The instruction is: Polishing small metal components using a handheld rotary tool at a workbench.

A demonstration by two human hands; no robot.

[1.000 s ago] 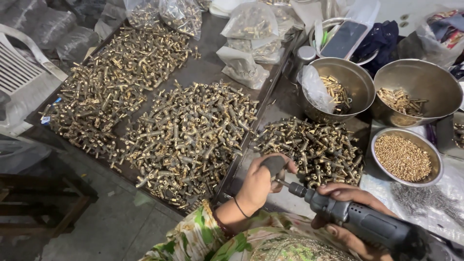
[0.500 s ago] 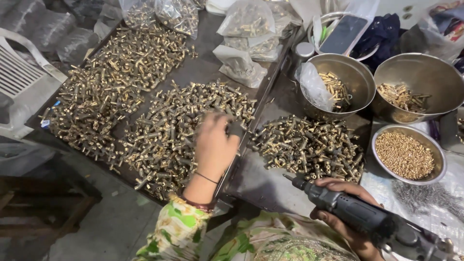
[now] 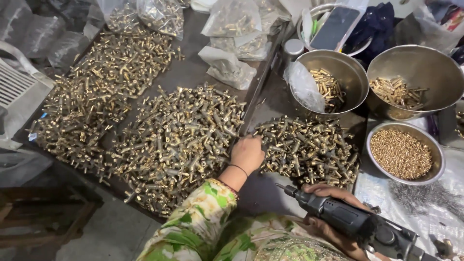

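My left hand (image 3: pixel 247 153) reaches into the near pile of small brass fittings (image 3: pixel 309 150), its fingers curled down among the pieces at the pile's left edge; what they pinch is hidden. A thin dark bangle circles that wrist, above a green floral sleeve. My right hand (image 3: pixel 333 212) grips a dark grey electric screwdriver (image 3: pixel 348 220) low at the right, its bit pointing left toward the pile. A larger heap of brass fittings (image 3: pixel 179 140) lies on the dark tray (image 3: pixel 193 72) just left of my left hand.
Two steel bowls (image 3: pixel 353 72) (image 3: pixel 435 67) with brass parts stand at the back right; a smaller bowl of tiny brass pieces (image 3: pixel 401 154) sits to the right. Plastic bags of parts (image 3: pixel 232 29) and a phone (image 3: pixel 336 26) lie at the back. A white plastic chair (image 3: pixel 19 92) stands left.
My left hand went from the screwdriver's tip to the big left heap, then moved right onto the near pile. The screwdriver stayed low at the right.
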